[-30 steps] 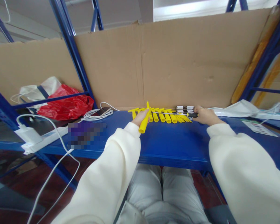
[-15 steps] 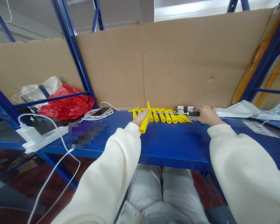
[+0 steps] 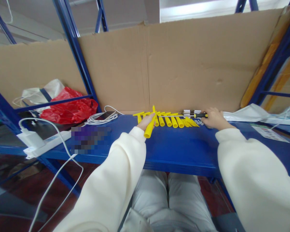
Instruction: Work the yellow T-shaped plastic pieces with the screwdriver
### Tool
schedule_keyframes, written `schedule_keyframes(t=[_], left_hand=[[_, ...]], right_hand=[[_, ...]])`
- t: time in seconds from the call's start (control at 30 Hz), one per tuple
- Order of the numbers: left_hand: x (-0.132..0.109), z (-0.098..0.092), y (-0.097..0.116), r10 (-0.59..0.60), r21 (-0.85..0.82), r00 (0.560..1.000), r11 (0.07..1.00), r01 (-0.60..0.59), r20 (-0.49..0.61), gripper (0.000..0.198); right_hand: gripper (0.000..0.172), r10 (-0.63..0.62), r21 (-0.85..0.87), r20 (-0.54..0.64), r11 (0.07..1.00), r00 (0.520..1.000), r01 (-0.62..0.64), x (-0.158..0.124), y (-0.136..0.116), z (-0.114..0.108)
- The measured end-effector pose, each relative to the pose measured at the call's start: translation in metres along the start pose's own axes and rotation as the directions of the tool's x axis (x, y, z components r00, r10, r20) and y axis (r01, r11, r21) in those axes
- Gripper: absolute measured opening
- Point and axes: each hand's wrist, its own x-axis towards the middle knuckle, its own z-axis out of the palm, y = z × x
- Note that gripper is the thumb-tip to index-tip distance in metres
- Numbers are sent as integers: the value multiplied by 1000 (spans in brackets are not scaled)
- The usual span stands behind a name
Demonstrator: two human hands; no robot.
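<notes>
My left hand is closed around a yellow hollow tapered tube with a short crosspiece near its top; the wide open end points toward me. In my right hand is the black-and-yellow handle of a screwdriver. Its long thin shaft runs left, level above the table, toward the top of the held tube; whether the tip touches it I cannot tell. Behind and below the shaft lies a row of several similar yellow tubes, with flat yellow pieces at its right end.
Black-and-white striped items stand at the back of the blue table, against a cardboard panel. To the left are a coiled white cable, a red plastic bag and a white power strip.
The screwdriver handle has risen slightly and turned, so its yellow parts show more. My right fingers have shifted on it. My left hand and its tube have stayed in place.
</notes>
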Motion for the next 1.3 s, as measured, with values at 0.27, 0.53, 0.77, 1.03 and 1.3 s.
schedule_keyframes(t=[0.27,0.53,0.77,1.03,1.3], left_hand=[[-2,0,2,9,52,1000,999,-10,15,41],[0,-1,1,4,31,1000,1000,-4,14,38],[2,-1,0,-3,48,1000,999,3,17,39],[1,0,1,-10,39,1000,999,10,5,39],[5,-3,-3,-4,25,1000,1000,3,10,35]], right_hand=[[31,59,-81,10,995,998,-58,-5,-8,-8],[38,84,-25,86,996,993,-83,-4,-11,-10],[30,19,-32,78,999,997,-16,-3,-6,-7],[33,105,-59,133,993,986,-98,-4,-11,-9],[30,17,-35,104,999,994,-13,-4,-10,-11]])
